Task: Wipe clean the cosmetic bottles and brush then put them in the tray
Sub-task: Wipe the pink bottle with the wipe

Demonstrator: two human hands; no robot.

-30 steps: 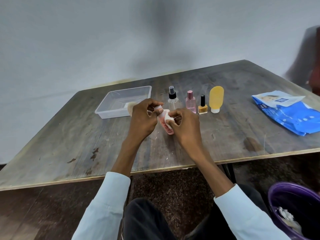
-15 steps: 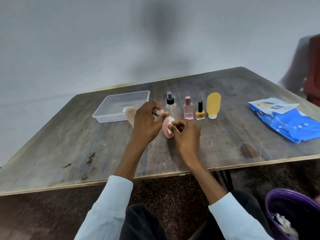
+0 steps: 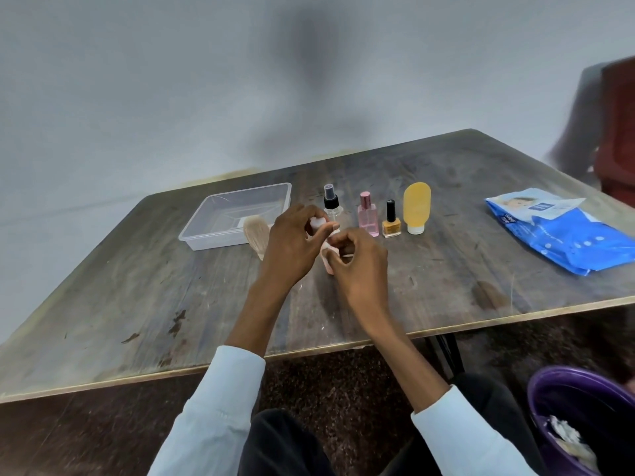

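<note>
Nearest to me, at the lower right, I see a purple bin (image 3: 563, 400) on the floor with crumpled pale scraps inside. My two pale-blue sleeves (image 3: 220, 407) reach forward over the near edge of the worn wooden table (image 3: 137, 304).

Over the middle of the table both hands meet on one small pink bottle (image 3: 326, 262). The left hand (image 3: 292, 249) has its fingers curled round the upper end, near the white cap (image 3: 76, 222), and the bottle is tilted. The right hand (image 3: 357, 266) pinches a bit of white wipe against the bottle's side, though most of the wipe is hidden by the fingers and I cannot tell its extent. The bottle is largely covered by both hands.

Just behind the left hand lies the brush (image 3: 256, 235), its pale bristled head resting on the table, touching or just beside the near right corner of the tray (image 3: 220, 240). The tray is clear plastic and sits left of the hands.

Behind the hands stands a row of upright bottles: a clear spray bottle (image 3: 332, 202) with a black pump, a pink perfume bottle (image 3: 368, 216), a small yellow nail polish bottle (image 3: 391, 221) with a black cap, and a yellow tube (image 3: 416, 207) standing on its white cap. They stand near one another, apart from the tray.

Far right on the table lies a blue pack of wipes (image 3: 567, 235), its flap open.
</note>
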